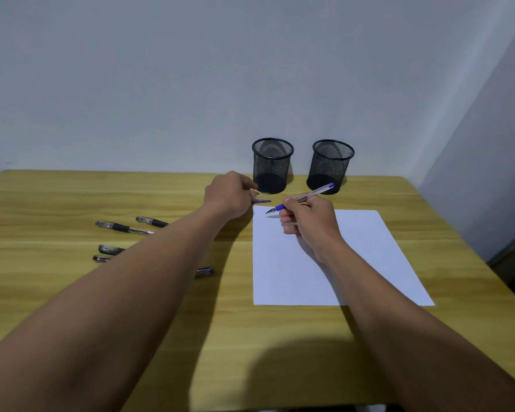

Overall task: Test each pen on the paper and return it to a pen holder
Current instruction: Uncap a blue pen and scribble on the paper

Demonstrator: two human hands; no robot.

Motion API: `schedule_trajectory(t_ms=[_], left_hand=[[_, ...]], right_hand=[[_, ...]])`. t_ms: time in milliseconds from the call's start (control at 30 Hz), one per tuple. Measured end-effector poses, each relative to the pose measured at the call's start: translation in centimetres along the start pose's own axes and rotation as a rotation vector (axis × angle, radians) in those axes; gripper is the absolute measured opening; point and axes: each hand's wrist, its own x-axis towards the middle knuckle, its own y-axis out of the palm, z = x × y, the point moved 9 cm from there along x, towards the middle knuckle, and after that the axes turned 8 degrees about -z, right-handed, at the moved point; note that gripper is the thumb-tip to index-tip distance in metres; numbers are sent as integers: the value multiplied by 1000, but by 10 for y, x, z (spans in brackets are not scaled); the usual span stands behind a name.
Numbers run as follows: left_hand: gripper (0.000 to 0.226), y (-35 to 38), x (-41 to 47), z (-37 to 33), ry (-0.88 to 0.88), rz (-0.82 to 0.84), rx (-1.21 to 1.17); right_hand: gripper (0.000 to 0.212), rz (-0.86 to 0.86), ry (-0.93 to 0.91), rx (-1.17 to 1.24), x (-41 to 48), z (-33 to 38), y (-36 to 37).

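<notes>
Desk, 1 paper, blank. 2 mesh holders at back, both look empty. My R hand: fingers closed on blue pen, uncapped, tip just over paper's top-L corner. My L hand: fingers pinching cap beside paper. Approx 5 pens waiting, L side. Step: test no. 1. Next: tip down, short stroke, recap, drop in holder.

No text, label, brand, number or sign can be read here. The paper shows blank white, and any printing on the pens or the two mesh pen holders is too small and blurred to read.
</notes>
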Motion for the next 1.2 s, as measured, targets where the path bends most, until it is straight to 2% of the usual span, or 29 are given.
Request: schedule_trajectory(t_ms=[100, 233, 333, 633, 1000, 1200], left_hand=[[27, -13, -20, -8, 155, -6, 159], [50, -3, -51, -9, 252, 215, 303], [66, 3, -59, -12, 280, 279, 397], [69, 9, -61, -15, 270, 346, 393], [74, 9, -62, -15, 314, 385, 438], [76, 10, -60, -15, 318, 379, 438]], right_hand=[[19, -3, -5, -20, 1, 1, -6], [20, 2, 0, -24, -1, 1, -11], [19, 8, -8, -62, -4, 3, -11], [13, 36, -154, -229, -1, 22, 8], [12, 89, -213, -285, 4, 6, 15], [10, 57, -225, -225, 7, 6, 12]])
